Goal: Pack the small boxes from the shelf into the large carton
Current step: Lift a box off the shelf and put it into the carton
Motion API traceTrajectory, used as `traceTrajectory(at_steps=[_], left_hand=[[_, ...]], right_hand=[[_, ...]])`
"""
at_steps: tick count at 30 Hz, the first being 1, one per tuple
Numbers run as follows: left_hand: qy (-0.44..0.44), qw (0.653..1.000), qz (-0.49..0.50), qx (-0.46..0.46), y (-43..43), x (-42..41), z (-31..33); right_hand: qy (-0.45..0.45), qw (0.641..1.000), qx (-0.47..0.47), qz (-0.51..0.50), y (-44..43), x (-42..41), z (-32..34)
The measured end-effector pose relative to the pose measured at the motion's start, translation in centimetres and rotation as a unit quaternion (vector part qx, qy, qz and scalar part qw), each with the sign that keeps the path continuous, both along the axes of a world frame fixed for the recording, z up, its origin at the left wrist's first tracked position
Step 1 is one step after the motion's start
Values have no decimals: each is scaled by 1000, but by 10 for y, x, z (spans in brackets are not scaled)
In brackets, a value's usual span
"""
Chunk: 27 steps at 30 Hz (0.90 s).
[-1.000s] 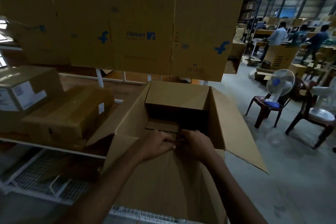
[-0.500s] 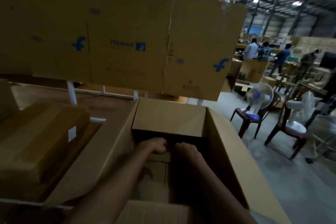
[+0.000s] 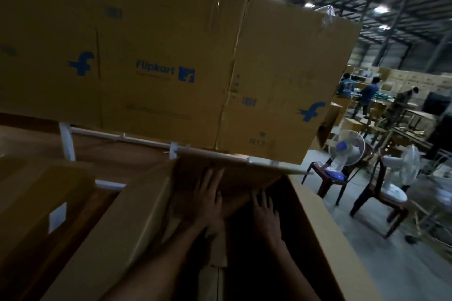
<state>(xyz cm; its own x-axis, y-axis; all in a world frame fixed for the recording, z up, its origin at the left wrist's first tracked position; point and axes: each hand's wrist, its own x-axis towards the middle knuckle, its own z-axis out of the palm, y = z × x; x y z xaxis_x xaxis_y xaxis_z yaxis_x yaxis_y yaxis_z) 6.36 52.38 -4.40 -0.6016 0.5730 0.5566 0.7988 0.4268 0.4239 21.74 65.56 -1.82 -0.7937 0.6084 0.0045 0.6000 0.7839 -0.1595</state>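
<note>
progress: early stage; left hand (image 3: 208,199) and right hand (image 3: 265,212) reach into the large carton (image 3: 325,232), fingers straight and spread, holding nothing, against its far flap (image 3: 232,173); small boxes (image 3: 41,205) sit on the shelf (image 3: 110,151) beside the carton; none visibly packed; carton floor too dark to confirm.

Darkness hides the large carton (image 3: 327,239) floor; the small box (image 3: 29,198) label (image 3: 57,217) is blurred unreadable.

Open room deep inside the large carton (image 3: 325,239), on the dark right side. Shut off at the far end by the flap (image 3: 234,176), with the left hand (image 3: 208,200) and right hand (image 3: 265,215) flat on it. Crowded on the left by a small box (image 3: 41,203). Blocked above, past the flap, by a big cardboard sheet (image 3: 269,68).
</note>
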Motion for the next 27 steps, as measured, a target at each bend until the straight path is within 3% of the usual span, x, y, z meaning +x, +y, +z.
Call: traceTrajectory(at_steps=[4, 7, 10, 13, 21, 27], left_hand=[[19, 993, 71, -88, 28, -52, 49], [-8, 983, 101, -152, 27, -89, 41], [32, 972, 121, -200, 23, -115, 37], [27, 976, 124, -177, 20, -126, 27], [11, 982, 115, -151, 27, -115, 33], [7, 983, 103, -151, 46, -96, 38]], right_hand=[[82, 991, 100, -13, 38, -29, 22], [76, 990, 120, -18, 65, -40, 24], [43, 993, 99, -37, 93, -44, 23], [41, 995, 72, -57, 114, -40, 10], [3, 985, 164, -52, 128, -27, -15], [10, 988, 153, -31, 156, -13, -15]])
